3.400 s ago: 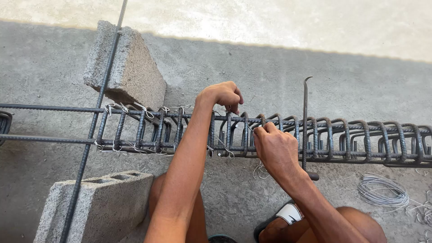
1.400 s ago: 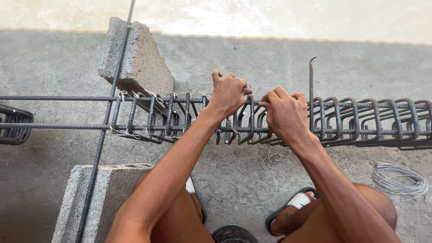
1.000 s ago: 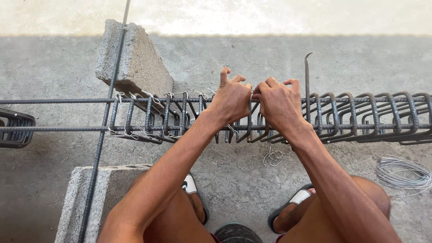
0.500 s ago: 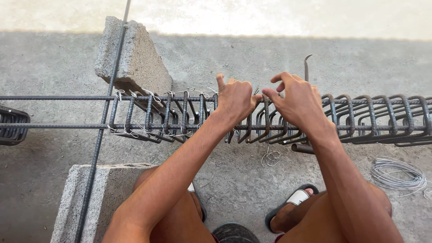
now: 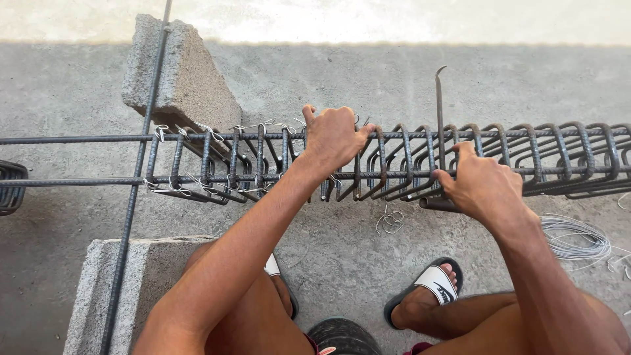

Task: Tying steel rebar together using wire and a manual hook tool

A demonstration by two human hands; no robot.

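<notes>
- Long dark steel rebar cage [image 5: 407,161], closely spaced stirrups, spans the scene left to right above concrete floor; ends cut off.
- Left hand [image 5: 334,135] clenched on far bar; fingertips hidden.
- Right hand [image 5: 485,184] wrapped around hooked metal tying tool [image 5: 439,112], handle mostly covered.

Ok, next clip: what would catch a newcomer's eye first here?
First, the long rebar cage of bent steel stirrups running across the concrete floor, propped on a tilted concrete block at the upper left. The left hand grips its top bar at the centre, while the right hand holds a hooked tying tool against the near bar. A coil of tie wire lies at the right.
</notes>
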